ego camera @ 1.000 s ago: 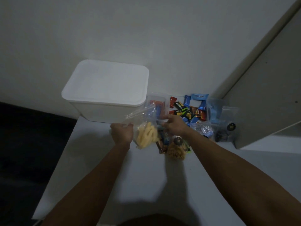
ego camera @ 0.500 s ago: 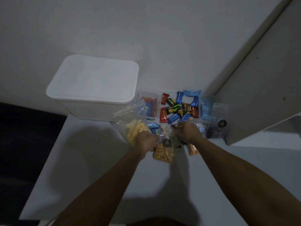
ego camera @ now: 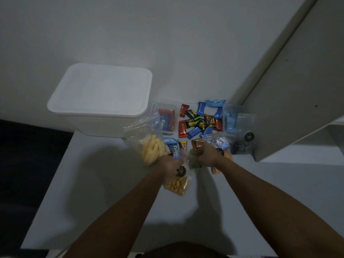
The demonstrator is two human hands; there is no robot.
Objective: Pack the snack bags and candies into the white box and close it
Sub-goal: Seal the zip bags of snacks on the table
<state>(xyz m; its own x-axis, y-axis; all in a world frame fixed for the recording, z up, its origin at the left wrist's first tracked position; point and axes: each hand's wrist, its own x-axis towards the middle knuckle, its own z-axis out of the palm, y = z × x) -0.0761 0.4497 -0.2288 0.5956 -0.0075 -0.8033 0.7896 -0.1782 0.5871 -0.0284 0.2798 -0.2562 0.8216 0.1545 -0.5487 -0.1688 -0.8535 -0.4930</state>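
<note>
Now the left hand (ego camera: 170, 164) has shifted from the yellow-stick bag (ego camera: 151, 151) to grip another snack bag (ego camera: 176, 184), right hand (ego camera: 206, 157) clutching bags too, while the white box (ego camera: 100, 97) stays lidded.

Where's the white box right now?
In the head view, the white box sits lid-on at the table's far left corner, against the wall, left of the candies.

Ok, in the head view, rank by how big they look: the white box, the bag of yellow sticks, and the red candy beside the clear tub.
1. white box, by far the largest.
2. bag of yellow sticks, clearly smaller.
3. red candy, smallest.
All three sit at similar depth, so the order is fairly safe.
</note>
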